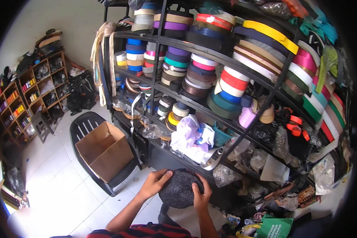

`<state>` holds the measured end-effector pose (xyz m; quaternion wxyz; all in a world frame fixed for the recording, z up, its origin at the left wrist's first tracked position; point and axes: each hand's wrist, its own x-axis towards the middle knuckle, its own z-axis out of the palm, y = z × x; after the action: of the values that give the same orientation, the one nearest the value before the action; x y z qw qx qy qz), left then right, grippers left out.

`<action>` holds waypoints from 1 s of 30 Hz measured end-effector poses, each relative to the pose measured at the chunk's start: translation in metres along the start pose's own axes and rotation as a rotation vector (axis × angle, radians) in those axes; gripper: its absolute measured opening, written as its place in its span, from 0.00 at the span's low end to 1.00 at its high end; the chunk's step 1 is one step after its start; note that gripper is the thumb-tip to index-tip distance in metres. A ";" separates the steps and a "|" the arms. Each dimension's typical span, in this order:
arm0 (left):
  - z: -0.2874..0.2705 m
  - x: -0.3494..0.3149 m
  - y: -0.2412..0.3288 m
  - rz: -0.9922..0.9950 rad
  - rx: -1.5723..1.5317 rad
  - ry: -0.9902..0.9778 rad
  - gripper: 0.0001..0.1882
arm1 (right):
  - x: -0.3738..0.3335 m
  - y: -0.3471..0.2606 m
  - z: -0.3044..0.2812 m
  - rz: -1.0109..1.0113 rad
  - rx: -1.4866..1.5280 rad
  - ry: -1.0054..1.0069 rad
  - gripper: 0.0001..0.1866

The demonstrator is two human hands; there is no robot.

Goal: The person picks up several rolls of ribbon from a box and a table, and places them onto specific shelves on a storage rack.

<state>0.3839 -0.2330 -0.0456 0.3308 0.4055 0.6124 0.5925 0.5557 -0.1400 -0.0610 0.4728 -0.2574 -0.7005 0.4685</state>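
A thick black roll of wound webbing or tape (180, 189) is held flat between both my hands, low in the middle of the head view. My left hand (158, 183) grips its left rim, thumb on the upper face. On the opposite rim sits my right hand (202, 192), its thumb pressed on the coil and the fingers around the edge. A dark strip (165, 216) hangs below the roll; whether it is the roll's loose end I cannot tell. Beyond the roll stands a black metal shelf (222, 55) stacked with coloured ribbon and webbing rolls.
To the left, a black plastic chair (80, 123) carries an open cardboard box (109, 156). A wooden cubbyhole rack (47, 65) with thread spools and a stool (41, 123) stand farther left. Plastic bags (190, 137) crowd the lower shelf. At lower right lies a green bag (271, 227).
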 end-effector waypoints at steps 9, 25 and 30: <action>-0.021 0.082 0.014 0.169 0.046 0.118 0.15 | 0.093 0.037 0.039 -0.082 0.061 0.026 0.11; -0.085 0.190 0.043 0.387 0.233 0.811 0.16 | 0.244 0.057 0.097 -0.449 -0.073 -0.096 0.11; -0.114 0.214 0.016 0.324 -0.068 0.845 0.18 | 0.246 0.067 0.151 -0.273 0.016 -0.261 0.28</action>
<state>0.1876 -0.0952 -0.0045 -0.0320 0.2078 0.6026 0.7698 0.3100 0.0242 -0.0346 0.4389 -0.0932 -0.7805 0.4353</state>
